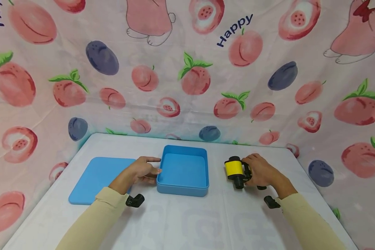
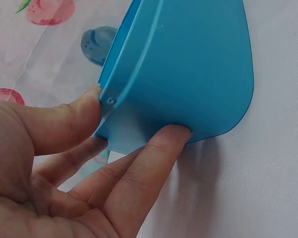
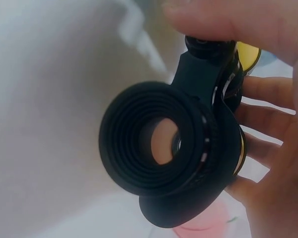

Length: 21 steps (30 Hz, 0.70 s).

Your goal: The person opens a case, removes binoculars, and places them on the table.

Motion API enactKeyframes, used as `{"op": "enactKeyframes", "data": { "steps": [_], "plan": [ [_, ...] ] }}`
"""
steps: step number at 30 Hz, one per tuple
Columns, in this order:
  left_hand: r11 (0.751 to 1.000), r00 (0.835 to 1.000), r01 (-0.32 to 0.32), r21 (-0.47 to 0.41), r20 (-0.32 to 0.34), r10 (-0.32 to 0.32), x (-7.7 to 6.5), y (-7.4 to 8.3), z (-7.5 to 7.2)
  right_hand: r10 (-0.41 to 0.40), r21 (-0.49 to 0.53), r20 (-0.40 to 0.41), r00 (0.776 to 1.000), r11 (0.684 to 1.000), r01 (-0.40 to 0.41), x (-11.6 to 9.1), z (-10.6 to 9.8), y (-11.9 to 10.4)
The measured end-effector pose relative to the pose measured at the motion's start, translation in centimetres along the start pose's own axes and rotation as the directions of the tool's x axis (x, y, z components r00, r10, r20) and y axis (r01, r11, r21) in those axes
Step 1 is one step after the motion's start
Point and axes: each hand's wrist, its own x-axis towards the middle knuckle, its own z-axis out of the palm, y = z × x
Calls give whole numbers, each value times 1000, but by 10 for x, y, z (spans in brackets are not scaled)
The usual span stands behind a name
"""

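A blue rectangular box [image 1: 182, 191], its top uncovered and nothing in it, sits mid-table. At its left side is my left hand [image 1: 140, 170]. In the left wrist view, the thumb is at the box's rim [image 2: 120, 91] and the fingers are against its side and lower edge. To the right of the box my right hand [image 1: 262, 170] grips yellow-and-black binoculars [image 1: 234, 168] by their right side. The right wrist view brings a black ringed eyepiece [image 3: 149, 139] close up, with the thumb across the top and the fingers behind; the palm side is partly hidden.
A flat blue lid [image 1: 95, 180] lies left of the box, partly behind my left forearm. The white table [image 1: 181, 222] ends at a fruit-print cloth [image 1: 175, 69] hanging behind and at both sides. Black wrist mounts [image 1: 135, 200] stick out near both sleeves.
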Motion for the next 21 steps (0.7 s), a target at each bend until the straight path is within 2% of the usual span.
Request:
{"op": "enactKeyframes", "data": {
  "steps": [9, 16, 21],
  "plan": [
    [1000, 1000, 1, -3, -6, -1, 1, 0, -1, 4, -14, 23, 1000, 1000, -4, 2, 3, 2],
    [1000, 1000, 5, -11, -3, -5, 2, -2, -1, 65, 38, 79, 995, 997, -68, 4, 9, 3],
    [1000, 1000, -4, -18, 0, 4, 1, -3, -2, 56, 61, 72, 996, 996, -60, 3, 14, 5]
  ]
}}
